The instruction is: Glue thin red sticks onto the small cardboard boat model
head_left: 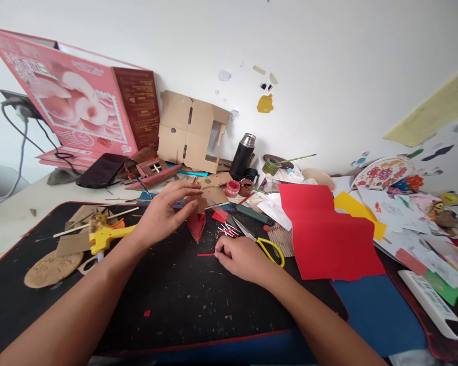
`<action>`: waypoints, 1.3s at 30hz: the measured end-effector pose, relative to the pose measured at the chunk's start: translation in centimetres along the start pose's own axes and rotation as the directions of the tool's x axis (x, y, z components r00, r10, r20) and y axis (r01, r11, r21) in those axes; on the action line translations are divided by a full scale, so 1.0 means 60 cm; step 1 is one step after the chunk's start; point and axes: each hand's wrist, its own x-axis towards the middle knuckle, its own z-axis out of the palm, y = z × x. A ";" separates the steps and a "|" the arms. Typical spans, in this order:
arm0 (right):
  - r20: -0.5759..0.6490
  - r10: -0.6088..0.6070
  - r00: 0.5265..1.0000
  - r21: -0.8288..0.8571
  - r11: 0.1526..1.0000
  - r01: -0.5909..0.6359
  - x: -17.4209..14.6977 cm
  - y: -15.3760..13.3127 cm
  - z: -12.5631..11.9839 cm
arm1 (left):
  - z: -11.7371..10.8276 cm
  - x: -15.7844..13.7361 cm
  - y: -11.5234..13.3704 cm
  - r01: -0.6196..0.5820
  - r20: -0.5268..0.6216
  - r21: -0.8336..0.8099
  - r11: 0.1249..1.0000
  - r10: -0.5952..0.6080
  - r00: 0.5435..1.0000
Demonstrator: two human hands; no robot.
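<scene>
My left hand (167, 212) hovers over the mat with its fingers stretched out, and nothing shows in its grasp. Just past its thumb lies a small pointed boat-shaped piece (197, 226) painted red, partly hidden by the hand; I cannot tell if they touch. My right hand (241, 255) is closed in a pinch on one end of a thin red strip (206, 254), which points left above the black mat (183, 310). Beside the right hand lie scissors (265, 245) with yellow handles and a small pile of white and red strips (229, 230).
A yellow glue gun (105, 234) and a wooden disc (53, 269) lie left. Behind are a painted model boat (158, 173), paint jars (232, 188), a black thermos (242, 157) and cut cardboard (183, 129). Red paper (328, 234) covers the mat's right side.
</scene>
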 end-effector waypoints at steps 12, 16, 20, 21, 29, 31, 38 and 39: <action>0.043 0.022 0.999 -0.088 0.996 -0.018 -0.001 -0.010 -0.006 | -0.023 0.003 0.085 -0.115 0.202 0.057 0.992 0.102 0.974; 0.022 0.022 1.000 -0.087 0.996 -0.020 -0.001 -0.007 0.000 | -0.010 -0.045 0.102 -0.155 0.419 0.137 0.978 0.084 0.904; 0.001 0.033 0.999 -0.057 0.998 -0.033 -0.004 -0.002 0.005 | 0.016 -0.093 0.106 -0.140 0.552 0.275 0.951 -0.036 0.833; 0.001 0.033 0.999 -0.058 0.998 -0.032 -0.005 -0.001 0.006 | 0.022 -0.101 0.106 -0.132 0.563 0.309 0.942 -0.069 0.824; -0.037 0.008 0.999 -0.051 0.999 -0.010 -0.020 0.002 0.019 | 0.057 -0.118 0.107 -0.174 0.603 0.420 0.891 -0.130 0.787; -0.046 0.021 0.999 -0.023 0.999 -0.022 -0.022 0.002 0.020 | 0.062 -0.119 0.107 -0.200 0.612 0.429 0.881 -0.121 0.781; -0.082 0.021 0.996 0.085 0.996 -0.014 -0.026 0.003 0.021 | 0.075 -0.122 0.105 -0.225 0.597 0.462 0.858 -0.113 0.795; -0.095 0.031 0.995 0.138 0.990 -0.017 -0.027 0.005 0.022 | 0.074 -0.122 0.105 -0.219 0.585 0.457 0.862 -0.106 0.804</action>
